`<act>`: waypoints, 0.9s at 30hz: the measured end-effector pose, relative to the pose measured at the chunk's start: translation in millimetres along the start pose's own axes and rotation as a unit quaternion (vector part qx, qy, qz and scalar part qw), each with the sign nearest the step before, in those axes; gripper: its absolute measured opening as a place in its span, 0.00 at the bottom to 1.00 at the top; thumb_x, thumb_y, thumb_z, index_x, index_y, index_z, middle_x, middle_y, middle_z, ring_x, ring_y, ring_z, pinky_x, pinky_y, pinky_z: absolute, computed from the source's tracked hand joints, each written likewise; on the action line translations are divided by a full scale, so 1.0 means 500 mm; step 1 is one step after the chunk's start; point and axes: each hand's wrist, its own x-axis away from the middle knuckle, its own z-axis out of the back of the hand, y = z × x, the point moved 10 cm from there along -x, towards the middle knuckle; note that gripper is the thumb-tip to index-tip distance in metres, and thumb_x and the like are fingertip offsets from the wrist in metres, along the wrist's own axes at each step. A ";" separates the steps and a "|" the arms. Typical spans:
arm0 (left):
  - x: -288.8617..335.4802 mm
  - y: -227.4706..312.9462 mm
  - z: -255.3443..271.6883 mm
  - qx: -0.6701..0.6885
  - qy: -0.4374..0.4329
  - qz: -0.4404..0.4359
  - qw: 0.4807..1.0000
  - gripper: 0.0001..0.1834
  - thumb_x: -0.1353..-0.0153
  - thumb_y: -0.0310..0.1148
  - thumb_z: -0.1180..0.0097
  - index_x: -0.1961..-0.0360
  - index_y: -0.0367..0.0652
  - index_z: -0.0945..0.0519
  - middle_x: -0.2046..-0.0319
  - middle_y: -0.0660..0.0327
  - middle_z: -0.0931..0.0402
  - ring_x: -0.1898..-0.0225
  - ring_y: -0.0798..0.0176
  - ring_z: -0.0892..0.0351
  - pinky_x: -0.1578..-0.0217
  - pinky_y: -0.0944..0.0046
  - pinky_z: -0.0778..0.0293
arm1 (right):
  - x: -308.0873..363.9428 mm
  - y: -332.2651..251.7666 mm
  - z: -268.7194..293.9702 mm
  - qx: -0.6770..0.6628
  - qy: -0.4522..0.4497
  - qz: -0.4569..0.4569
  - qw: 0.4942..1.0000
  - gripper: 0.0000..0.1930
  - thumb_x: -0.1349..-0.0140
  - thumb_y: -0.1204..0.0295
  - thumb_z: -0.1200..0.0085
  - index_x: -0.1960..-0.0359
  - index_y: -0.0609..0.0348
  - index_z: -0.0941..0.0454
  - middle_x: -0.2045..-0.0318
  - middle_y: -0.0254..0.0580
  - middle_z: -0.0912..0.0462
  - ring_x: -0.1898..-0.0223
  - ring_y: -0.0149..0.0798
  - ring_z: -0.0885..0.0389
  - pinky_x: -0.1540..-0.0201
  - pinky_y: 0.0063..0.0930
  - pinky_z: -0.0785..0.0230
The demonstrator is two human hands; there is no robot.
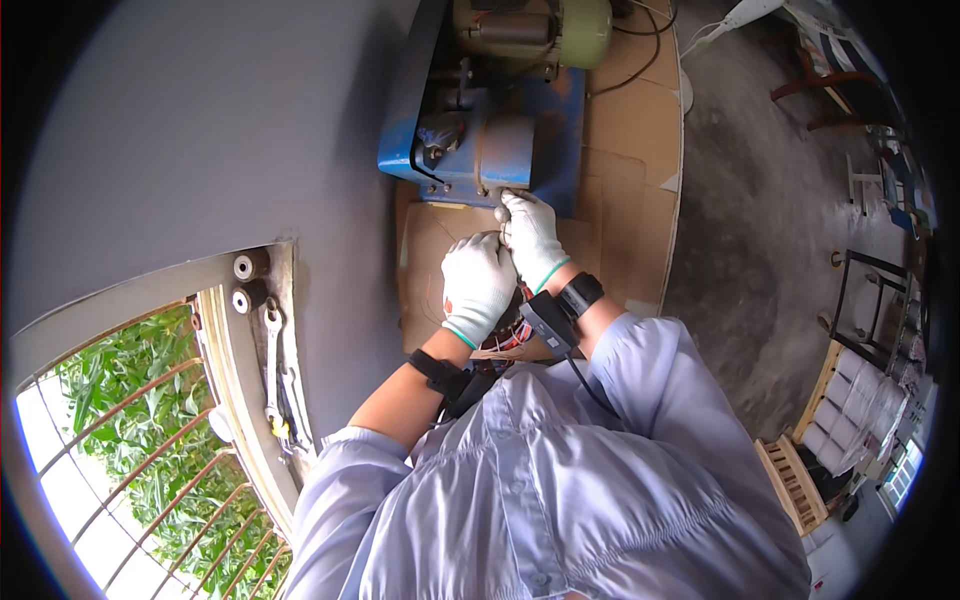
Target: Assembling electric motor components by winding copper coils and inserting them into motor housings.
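Note:
White knitted gloves with green cuffs cover both hands, which are close together in front of a blue machine [505, 150]. My right hand [533, 235] has its fingertips pinched at the machine's near edge. What sits in that pinch is too small to make out. Just below and to the left, my left hand [479, 283] is closed, its fingers curled beside the right palm and hiding whatever they hold. Under my wrists, close to my body, lies a bundle of reddish and dark strands [515, 335], partly covered by the hands.
A green motor [583, 32] sits at the machine's far end, with a black cable [640, 75] beside it. Cardboard [625, 160] covers the bench. To the left, wrenches [273, 360] and two spools [248, 295] rest on a sill by a barred window. A wooden pallet [790, 485] lies right.

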 end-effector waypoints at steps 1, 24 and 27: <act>-0.001 -0.001 -0.001 0.000 0.001 0.003 1.000 0.09 0.45 0.32 0.45 0.70 0.38 0.16 0.71 0.49 0.18 0.66 0.43 0.19 0.60 0.49 0.25 | -0.005 0.001 0.002 0.003 -0.001 -0.002 1.000 0.07 0.29 0.65 0.45 0.62 0.54 0.21 0.81 0.31 0.24 0.88 0.25 0.34 0.87 0.21 0.43; 0.002 0.029 0.025 0.051 0.007 -0.064 0.997 0.10 0.45 0.29 0.46 0.67 0.34 0.19 0.65 0.48 0.18 0.61 0.43 0.21 0.53 0.49 0.27 | 0.018 -0.015 -0.018 -0.015 -0.096 -0.062 0.993 0.06 0.26 0.68 0.52 0.60 0.55 0.25 0.82 0.26 0.31 0.88 0.19 0.42 0.86 0.15 0.48; 0.003 0.032 0.026 0.050 0.004 -0.065 0.997 0.09 0.45 0.29 0.46 0.67 0.34 0.19 0.65 0.48 0.18 0.61 0.43 0.21 0.53 0.49 0.27 | 0.020 -0.016 -0.016 -0.007 -0.102 -0.063 0.993 0.06 0.26 0.68 0.52 0.60 0.55 0.25 0.82 0.26 0.31 0.88 0.19 0.42 0.86 0.15 0.48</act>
